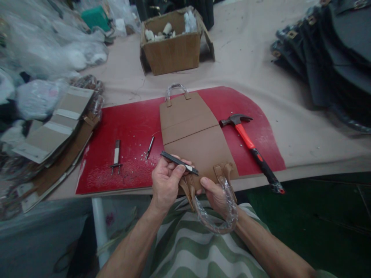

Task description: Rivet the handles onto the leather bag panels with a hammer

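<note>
A brown leather bag panel (193, 127) lies on the red board (130, 127), with one plastic-wrapped handle (176, 88) at its far end and another (216, 227) at its near end. My left hand (168, 179) is closed on a slim black tool (178, 160), held across the panel beside the near handle's left tab. My right hand (216, 195) grips the near edge of the panel, thumb on top, within the loop of the wrapped handle.
A hammer (246, 139) lies right of the panel. Left are a pronged metal tool (116, 156) and a small metal rod (150, 147). A cardboard box (174, 52) stands behind; stacked pieces (58, 127) lie left, dark bags (327, 58) right.
</note>
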Available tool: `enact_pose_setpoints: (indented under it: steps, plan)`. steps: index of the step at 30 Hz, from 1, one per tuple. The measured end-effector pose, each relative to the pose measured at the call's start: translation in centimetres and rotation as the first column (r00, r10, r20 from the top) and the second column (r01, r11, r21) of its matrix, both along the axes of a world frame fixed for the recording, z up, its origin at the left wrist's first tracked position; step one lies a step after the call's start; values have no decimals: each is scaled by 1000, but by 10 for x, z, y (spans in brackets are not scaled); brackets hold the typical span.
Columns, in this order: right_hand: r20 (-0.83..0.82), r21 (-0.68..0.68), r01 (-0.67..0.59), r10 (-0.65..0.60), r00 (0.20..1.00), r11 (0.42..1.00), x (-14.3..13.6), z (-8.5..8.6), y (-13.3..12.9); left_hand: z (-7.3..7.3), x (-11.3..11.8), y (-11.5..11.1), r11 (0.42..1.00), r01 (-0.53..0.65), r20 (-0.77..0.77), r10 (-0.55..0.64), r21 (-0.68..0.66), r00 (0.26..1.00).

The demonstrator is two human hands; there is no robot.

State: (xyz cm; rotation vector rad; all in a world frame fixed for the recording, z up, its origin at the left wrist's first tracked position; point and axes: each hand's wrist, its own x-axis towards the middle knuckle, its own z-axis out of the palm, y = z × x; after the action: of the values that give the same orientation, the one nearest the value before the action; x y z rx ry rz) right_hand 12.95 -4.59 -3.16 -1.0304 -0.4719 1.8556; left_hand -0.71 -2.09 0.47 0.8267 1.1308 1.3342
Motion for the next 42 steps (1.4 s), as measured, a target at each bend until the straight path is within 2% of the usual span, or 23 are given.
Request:
enact_pose_setpoints:
  steps: [6,15,24,30,34,42]
  plan:
    - [9,-18,0,0,1000,1000,0,-5,-2,-2,0,-2,1000,-2,-43,2,-14,999]
    - [22,40,57,-58,998,998,-3,3,-3,14,-4,21,998,18,-118,-26,-65,993]
    - [58,36,7,-9,998,999,1,-10,-5,12,-5,21,986,34,-61,-44,-164,997]
    - [27,33,2,-3,1000,999,-2,-10,-2,6,-5,14,999,6,21,-5,-46,1000]
    - [16,50,-18,17,1000,999,-4,-12,-3,3,-5,6,996,52,-28,-50,77,998]
    - [30,22,-32,32,999,999,-6,-11,-3,3,-8,2,993,75,-69,-69,96,995]
